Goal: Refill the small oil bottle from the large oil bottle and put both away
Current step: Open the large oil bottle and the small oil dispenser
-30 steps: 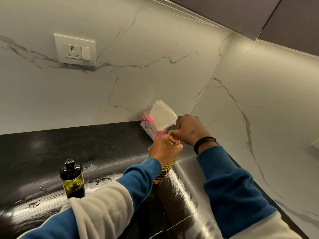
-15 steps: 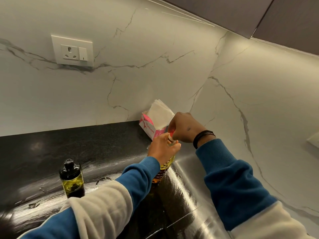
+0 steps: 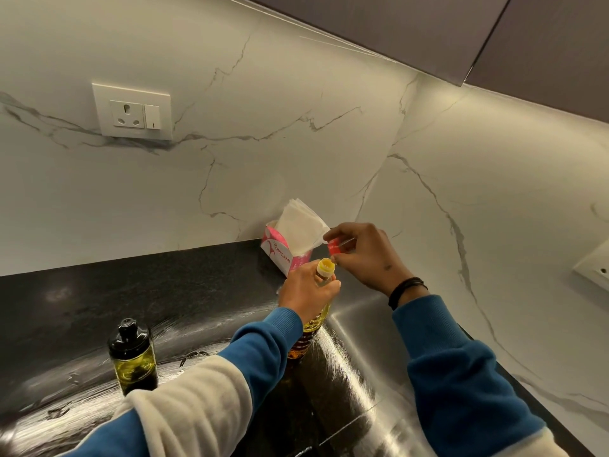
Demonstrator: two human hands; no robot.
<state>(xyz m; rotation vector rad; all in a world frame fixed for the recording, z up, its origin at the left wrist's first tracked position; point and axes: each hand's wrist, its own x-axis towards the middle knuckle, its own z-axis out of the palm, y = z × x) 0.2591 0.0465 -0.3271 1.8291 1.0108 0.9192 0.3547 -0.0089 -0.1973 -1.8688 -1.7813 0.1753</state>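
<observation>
The large oil bottle (image 3: 311, 328), clear with yellow oil, stands upright on the black counter (image 3: 197, 291). My left hand (image 3: 306, 291) grips its neck, and its yellow mouth is uncovered. My right hand (image 3: 365, 255) pinches the red cap (image 3: 336, 247) just above and right of the mouth. The small oil bottle (image 3: 133, 357), with a black lid and a little yellow-green oil, stands alone at the left, clear of both hands.
A pink tissue box (image 3: 283, 255) with white tissue sticking out stands against the marble wall just behind the large bottle. A wall socket (image 3: 131, 112) sits high at the left. Dark cabinets (image 3: 461, 31) hang overhead.
My right hand has lifted the red cap off the large bottle and moved up and right. The bottle's mouth is now uncovered. My left hand has stayed on the neck.
</observation>
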